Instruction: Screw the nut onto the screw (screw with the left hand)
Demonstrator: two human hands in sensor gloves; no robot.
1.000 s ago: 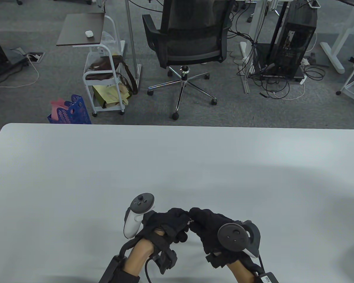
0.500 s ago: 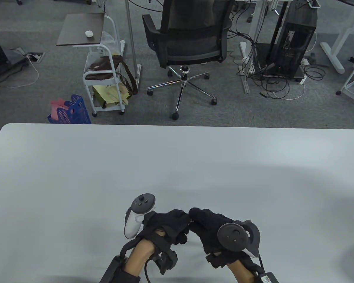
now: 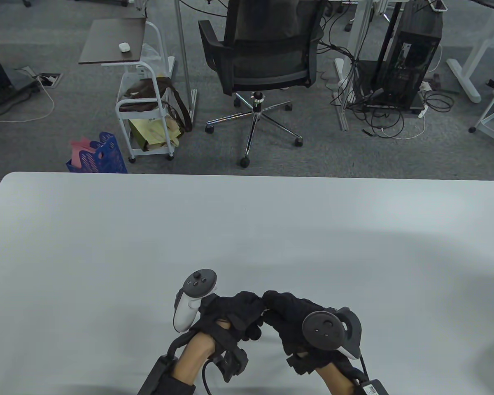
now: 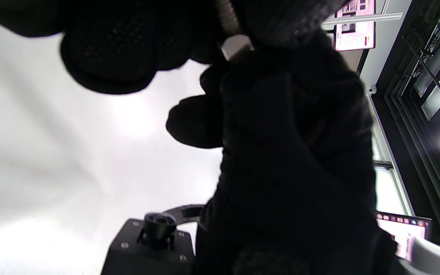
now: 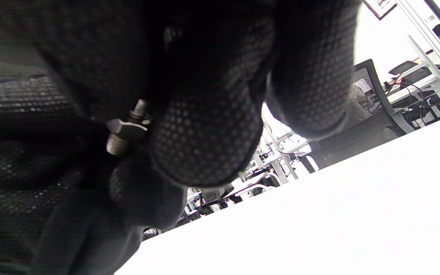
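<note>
Beyond my white table (image 3: pixel 107 230), the upper frame shows a rolling cart (image 3: pixel 144 103) at left, an office chair (image 3: pixel 263 61) in the centre and a computer tower (image 3: pixel 411 61) at right. At lower centre my left hand (image 3: pixel 230 314) meets my right hand (image 3: pixel 292 319), their gloves hiding the work from above. The right wrist view shows the hex nut (image 5: pixel 125 130) sitting partway along the threaded screw (image 5: pixel 118 143), pinched between fingers (image 5: pixel 204 133) of both hands.
</note>
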